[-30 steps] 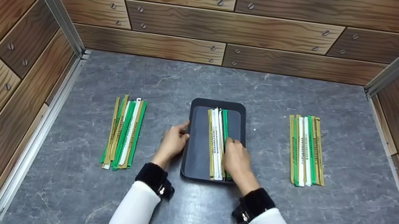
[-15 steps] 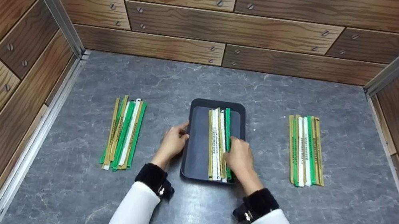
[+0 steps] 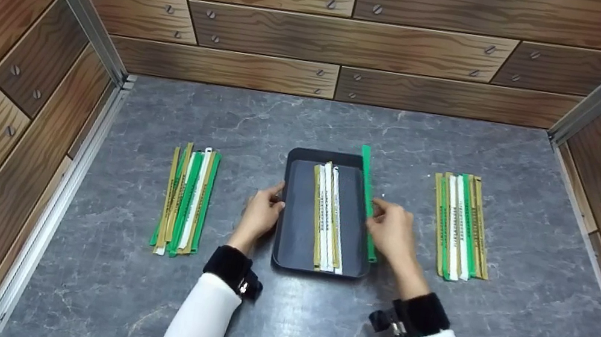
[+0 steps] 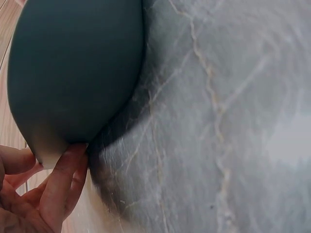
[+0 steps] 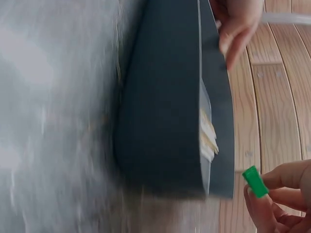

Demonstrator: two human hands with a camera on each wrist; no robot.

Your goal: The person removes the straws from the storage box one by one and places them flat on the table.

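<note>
My left hand (image 3: 261,211) holds the dark tray (image 3: 288,240) at its left side; in the left wrist view, thumb and fingers pinch the tray wall (image 4: 77,63). My right hand (image 3: 393,230) pinches a long, thin green stick packet (image 3: 368,171) near its middle. This packet lies lengthwise over the tray's right rim, leaning slightly. Its flat end shows between the fingertips in the right wrist view. Inside the tray lie several gold and white stick packets (image 3: 326,221), side by side. Whether the green one touches the rim cannot be told.
A bundle of green, gold and white stick packets (image 3: 190,199) lies left of the tray. Another such bundle (image 3: 459,225) lies to the right. Wood-patterned walls (image 3: 274,36) enclose the grey marbled tabletop (image 3: 212,111) at the back and both sides.
My right hand has lifted the green stick packet out from the tray and moved right, to beyond the right rim. The left hand and the side bundles stay as they were.
</note>
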